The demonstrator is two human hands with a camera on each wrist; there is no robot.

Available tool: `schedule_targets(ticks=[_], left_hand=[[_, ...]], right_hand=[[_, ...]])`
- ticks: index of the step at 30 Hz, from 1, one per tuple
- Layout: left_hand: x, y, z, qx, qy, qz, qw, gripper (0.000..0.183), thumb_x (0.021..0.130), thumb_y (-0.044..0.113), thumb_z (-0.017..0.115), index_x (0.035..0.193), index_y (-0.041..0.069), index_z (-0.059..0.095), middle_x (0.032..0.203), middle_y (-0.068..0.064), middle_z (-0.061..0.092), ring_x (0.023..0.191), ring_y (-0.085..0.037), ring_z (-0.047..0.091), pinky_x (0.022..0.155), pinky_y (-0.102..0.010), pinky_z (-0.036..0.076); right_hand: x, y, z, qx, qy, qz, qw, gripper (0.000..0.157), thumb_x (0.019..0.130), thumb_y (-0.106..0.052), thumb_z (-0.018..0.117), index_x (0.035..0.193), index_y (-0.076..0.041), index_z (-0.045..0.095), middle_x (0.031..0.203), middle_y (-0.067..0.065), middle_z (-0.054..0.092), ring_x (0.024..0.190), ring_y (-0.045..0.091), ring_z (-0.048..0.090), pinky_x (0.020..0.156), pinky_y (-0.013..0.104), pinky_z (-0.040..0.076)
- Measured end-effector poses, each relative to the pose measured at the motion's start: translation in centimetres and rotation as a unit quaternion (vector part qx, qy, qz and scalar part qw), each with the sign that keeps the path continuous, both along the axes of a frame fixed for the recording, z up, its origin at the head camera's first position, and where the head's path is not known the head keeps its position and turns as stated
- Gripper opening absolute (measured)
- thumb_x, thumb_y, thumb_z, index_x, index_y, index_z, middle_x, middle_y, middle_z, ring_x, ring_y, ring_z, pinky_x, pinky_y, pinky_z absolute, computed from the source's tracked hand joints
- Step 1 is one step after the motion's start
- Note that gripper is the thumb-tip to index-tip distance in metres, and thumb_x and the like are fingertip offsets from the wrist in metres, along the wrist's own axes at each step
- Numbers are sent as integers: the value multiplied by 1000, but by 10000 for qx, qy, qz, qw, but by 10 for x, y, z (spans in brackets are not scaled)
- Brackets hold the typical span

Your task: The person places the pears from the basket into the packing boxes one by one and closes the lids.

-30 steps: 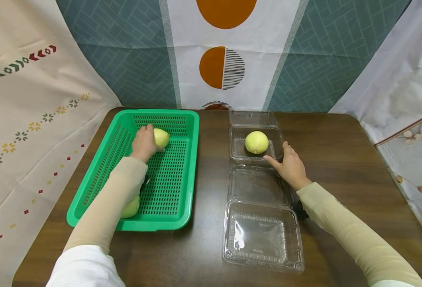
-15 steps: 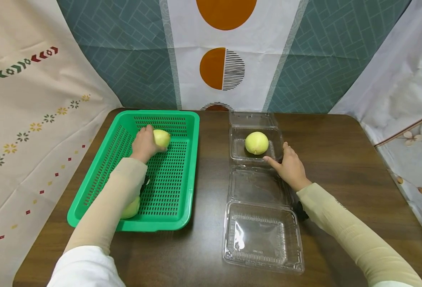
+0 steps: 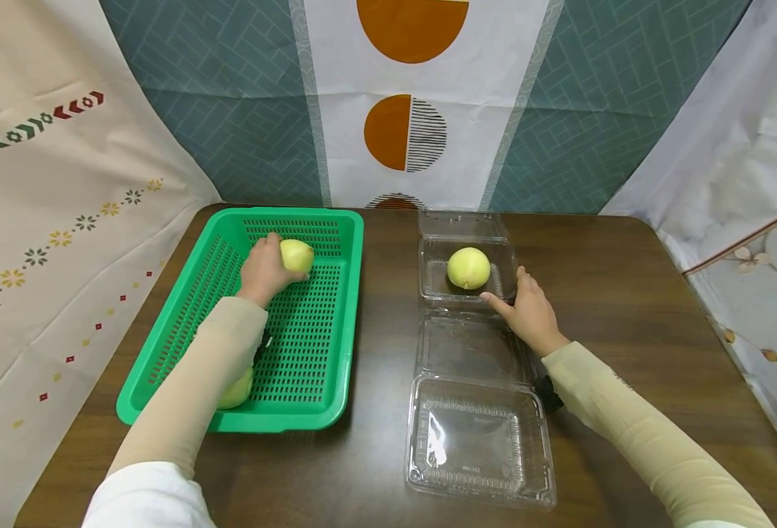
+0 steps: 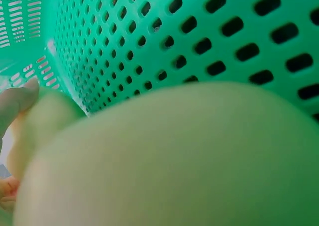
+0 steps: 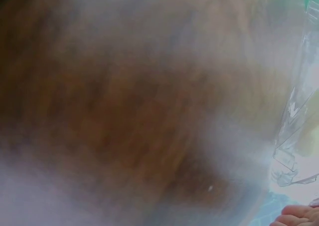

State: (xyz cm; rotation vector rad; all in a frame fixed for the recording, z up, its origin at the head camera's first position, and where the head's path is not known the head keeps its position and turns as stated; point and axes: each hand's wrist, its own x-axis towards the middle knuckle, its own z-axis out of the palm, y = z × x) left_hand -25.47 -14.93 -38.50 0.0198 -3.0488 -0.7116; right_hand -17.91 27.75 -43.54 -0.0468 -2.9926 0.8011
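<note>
Only my head view had moved since the earlier frame, tipping slightly, so the whole scene sat a touch lower and further left. I had the yellow fruit (image 3: 298, 257) inside the green basket (image 3: 351, 315), near its far end, with my left grip (image 3: 264, 270) curled round its left side; I couldn't tell whether it rested on the basket's floor. Another fruit (image 3: 235, 394) showed at the near end, partly behind my beige left sleeve (image 3: 223, 341). My left wrist view was mostly filled by a blurred pale shape (image 4: 174, 161), too close to make out. To the right, a boxed fruit (image 3: 469, 268) sat in the far clear container (image 3: 431, 277). My right grip (image 3: 533, 315) was spread at that container's near right corner, fingers loose and thumb by the near edge. Closer in, a second clear container (image 3: 474, 440) lay on the brown surface (image 3: 626, 271). Patterned cloth (image 3: 579, 147) hung behind.
</note>
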Motion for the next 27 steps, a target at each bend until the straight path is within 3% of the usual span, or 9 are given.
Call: schedule_targets(ticks=[15, 27], left_hand=[[2, 2, 5, 341, 482, -126, 9982, 74, 73, 27, 80, 129, -3, 42, 119, -27, 50, 103, -42, 52, 80, -58, 47], [2, -1, 7, 395, 502, -134, 9979, 75, 73, 28, 80, 129, -3, 42, 118, -26, 50, 101, -41, 52, 79, -57, 46]], right_hand=[[0, 0, 2, -114, -211, 41, 9997, 106, 87, -65, 50, 148, 10, 7, 149, 36, 19, 136, 51, 24, 106, 63, 28], [0, -3, 4, -348, -364, 80, 9987, 106, 89, -63, 49, 148, 10, 2, 150, 36, 13, 138, 50, 19, 107, 63, 24]])
